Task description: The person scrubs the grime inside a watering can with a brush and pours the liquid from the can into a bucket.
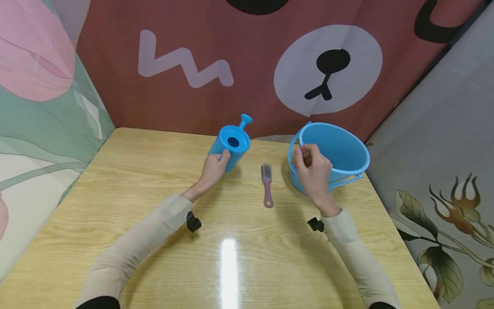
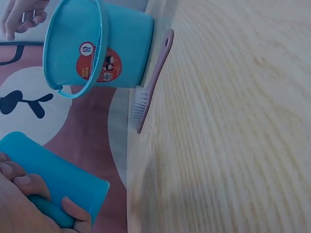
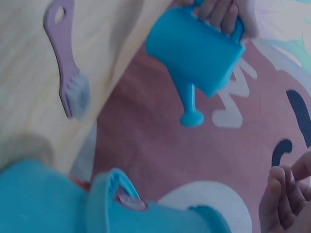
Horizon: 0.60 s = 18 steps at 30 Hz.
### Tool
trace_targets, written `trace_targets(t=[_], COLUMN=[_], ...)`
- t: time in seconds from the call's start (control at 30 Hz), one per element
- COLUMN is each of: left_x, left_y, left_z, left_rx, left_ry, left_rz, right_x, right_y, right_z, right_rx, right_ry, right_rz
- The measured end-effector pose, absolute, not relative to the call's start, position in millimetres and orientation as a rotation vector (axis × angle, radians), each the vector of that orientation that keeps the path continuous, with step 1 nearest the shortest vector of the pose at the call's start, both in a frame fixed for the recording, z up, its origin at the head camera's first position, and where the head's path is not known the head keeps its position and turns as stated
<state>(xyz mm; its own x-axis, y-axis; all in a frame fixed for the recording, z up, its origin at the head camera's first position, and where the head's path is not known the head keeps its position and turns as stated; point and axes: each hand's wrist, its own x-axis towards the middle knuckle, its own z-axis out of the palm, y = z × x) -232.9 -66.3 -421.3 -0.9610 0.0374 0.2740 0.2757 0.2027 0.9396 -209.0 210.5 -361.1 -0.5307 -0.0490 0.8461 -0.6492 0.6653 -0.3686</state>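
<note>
By its handle my left hand [image 1: 214, 168] grips a blue watering can [image 1: 231, 143], lifted above the far part of the table. In the right wrist view the can's spout ends in a round sprinkler head [image 3: 192, 119]. My right hand [image 1: 314, 171] is raised in front of the blue bucket [image 1: 347, 150], its fingers loosely bent with nothing seen between them. Whether it touches the bucket cannot be told from the head view; the right wrist view shows the fingers [image 3: 279, 199] apart from it. Between the hands lies a purple-handled brush [image 1: 267, 186] with pale bristles.
The wooden table [image 1: 173, 253] ends at a red-brown curtain [image 1: 162, 107] with an animal face. A grey flowered curtain [image 1: 432, 141] hangs at the right, close behind the bucket. The bucket's thin handle [image 2: 99, 58] hangs down its side.
</note>
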Motion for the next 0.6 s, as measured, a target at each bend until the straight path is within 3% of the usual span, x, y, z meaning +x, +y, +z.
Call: trace_targets(t=[0.6], left_x=[-232], left_y=[-64], left_z=[-416], left_rx=[-0.312], left_ry=[-2.278], left_rz=[-1.853], right_x=[-222], right_y=[251], right_z=[-353], right_rx=[0.203], right_ry=[-1.836], right_rz=[0.755])
